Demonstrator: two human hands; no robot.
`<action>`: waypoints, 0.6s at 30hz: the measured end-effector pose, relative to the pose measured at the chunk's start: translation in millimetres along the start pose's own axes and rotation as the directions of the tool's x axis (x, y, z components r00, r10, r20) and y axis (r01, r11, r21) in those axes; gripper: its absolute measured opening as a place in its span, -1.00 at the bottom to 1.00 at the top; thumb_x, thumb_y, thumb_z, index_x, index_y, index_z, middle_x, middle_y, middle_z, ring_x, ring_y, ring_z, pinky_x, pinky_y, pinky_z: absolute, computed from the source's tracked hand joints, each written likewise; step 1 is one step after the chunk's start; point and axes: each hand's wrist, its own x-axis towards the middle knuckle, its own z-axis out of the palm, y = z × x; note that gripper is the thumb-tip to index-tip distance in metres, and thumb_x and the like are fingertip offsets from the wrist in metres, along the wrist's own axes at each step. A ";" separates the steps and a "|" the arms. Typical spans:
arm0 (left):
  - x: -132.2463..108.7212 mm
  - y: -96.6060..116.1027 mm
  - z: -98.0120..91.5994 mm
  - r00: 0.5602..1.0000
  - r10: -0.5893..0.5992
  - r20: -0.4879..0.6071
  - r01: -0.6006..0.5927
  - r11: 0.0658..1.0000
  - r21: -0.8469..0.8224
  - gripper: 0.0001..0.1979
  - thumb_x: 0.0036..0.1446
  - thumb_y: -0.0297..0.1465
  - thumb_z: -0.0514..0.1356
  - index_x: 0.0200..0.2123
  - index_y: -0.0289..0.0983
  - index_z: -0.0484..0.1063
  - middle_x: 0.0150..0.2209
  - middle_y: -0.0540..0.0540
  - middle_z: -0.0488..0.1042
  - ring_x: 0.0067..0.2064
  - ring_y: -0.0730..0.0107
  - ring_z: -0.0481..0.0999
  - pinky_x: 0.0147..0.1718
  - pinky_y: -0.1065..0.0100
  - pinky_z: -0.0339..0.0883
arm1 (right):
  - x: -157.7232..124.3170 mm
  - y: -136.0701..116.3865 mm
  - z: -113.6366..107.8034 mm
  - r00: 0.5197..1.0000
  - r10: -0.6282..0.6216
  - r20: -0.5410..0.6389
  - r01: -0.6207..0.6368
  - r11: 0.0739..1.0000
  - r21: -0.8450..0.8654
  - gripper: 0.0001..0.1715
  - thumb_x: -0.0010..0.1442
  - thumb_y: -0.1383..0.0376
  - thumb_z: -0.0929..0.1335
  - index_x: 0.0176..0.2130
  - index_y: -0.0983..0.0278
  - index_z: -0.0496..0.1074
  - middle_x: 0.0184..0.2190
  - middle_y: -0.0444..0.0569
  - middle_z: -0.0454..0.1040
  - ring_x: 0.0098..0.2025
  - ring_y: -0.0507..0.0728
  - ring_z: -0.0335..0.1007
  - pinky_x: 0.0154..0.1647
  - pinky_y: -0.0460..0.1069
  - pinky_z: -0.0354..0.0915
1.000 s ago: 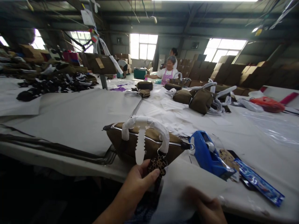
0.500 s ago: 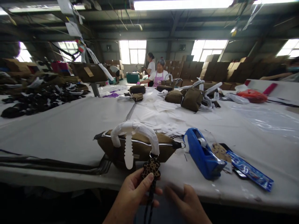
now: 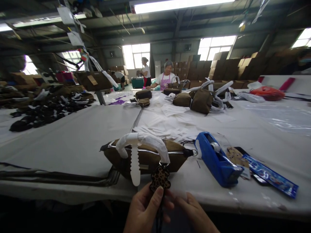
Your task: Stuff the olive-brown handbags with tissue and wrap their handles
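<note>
A brown handbag (image 3: 153, 165) with a silver zip stands near the table's front edge. Its arched handle (image 3: 155, 142) is wrapped in white material, and a white notched strip (image 3: 135, 166) hangs from it. From a ring at the handle's right end hangs a leopard-print, flower-shaped charm (image 3: 159, 178) with dark cords below. My left hand (image 3: 148, 208) pinches the charm's lower part between thumb and fingers. Close beside it on the right, my right hand (image 3: 195, 212) has its fingers stretched toward the cords, slightly blurred; its fingertips are partly hidden by my left hand.
Right of the bag lie a blue tape dispenser (image 3: 217, 161), a blue packet (image 3: 270, 176) and a leopard-print tag (image 3: 236, 158). White strips (image 3: 167, 132) lie behind the bag. More brown bags (image 3: 202, 101) sit farther back. A co-worker (image 3: 166, 77) is across the table.
My right hand has come closer to my left hand and the charm's cords. The whole view has shifted slightly; my left hand still pinches the charm.
</note>
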 end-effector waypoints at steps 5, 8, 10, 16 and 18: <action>3.9 -11.2 -7.1 0.999 -0.045 -0.017 0.046 0.997 0.059 -0.42 -0.11 0.07 0.43 -0.27 -0.35 0.61 -0.30 -0.25 0.62 -0.37 0.21 0.59 -0.46 0.33 0.47 | -1.5 -12.9 6.8 0.996 0.055 0.067 -0.067 0.980 0.190 -0.33 0.07 -0.21 0.43 -0.16 0.29 0.61 -0.29 0.06 0.63 -0.18 0.30 0.55 -0.12 0.11 0.47; 12.9 -24.2 -18.6 1.000 -0.014 -0.020 0.017 0.991 0.129 -0.42 -0.07 0.07 0.40 -0.25 -0.35 0.61 -0.38 -0.19 0.62 -0.38 0.20 0.58 -0.36 0.29 0.47 | -2.4 -21.0 11.0 0.996 0.029 0.086 -0.050 0.966 0.255 -0.32 0.07 -0.19 0.44 -0.08 0.28 0.59 -0.23 0.07 0.63 -0.11 0.31 0.55 -0.03 0.15 0.45; 18.1 -32.7 -23.6 1.000 0.007 0.003 -0.008 0.984 0.179 -0.45 0.00 0.08 0.35 -0.30 -0.35 0.61 -0.42 -0.15 0.61 -0.39 0.23 0.56 -0.32 0.29 0.44 | -2.8 -22.8 13.6 0.999 -0.011 0.033 0.002 0.971 0.240 -0.32 0.06 -0.17 0.46 -0.06 0.28 0.59 -0.19 0.08 0.63 -0.05 0.33 0.54 0.03 0.17 0.42; 13.2 -42.6 -25.6 0.987 0.145 0.063 -0.158 0.910 0.383 -0.50 0.17 0.03 0.23 -0.42 -0.32 0.61 -0.42 -0.13 0.60 -0.31 0.19 0.54 -0.30 0.36 0.36 | 0.8 -26.0 21.4 0.987 -0.056 -0.149 0.050 0.998 -0.037 -0.38 0.01 -0.10 0.52 -0.14 0.32 0.62 -0.18 0.10 0.65 -0.04 0.39 0.54 0.08 0.20 0.41; 6.6 -38.8 -32.7 0.967 0.249 0.042 -0.238 0.842 0.485 -0.54 0.18 0.02 0.21 -0.37 -0.27 0.63 -0.38 -0.13 0.62 -0.28 0.14 0.56 -0.25 0.33 0.37 | 1.6 -31.9 22.3 0.992 -0.063 -0.107 0.061 0.998 -0.017 -0.40 0.06 -0.07 0.51 -0.08 0.31 0.61 -0.13 0.10 0.64 0.00 0.36 0.53 0.13 0.18 0.38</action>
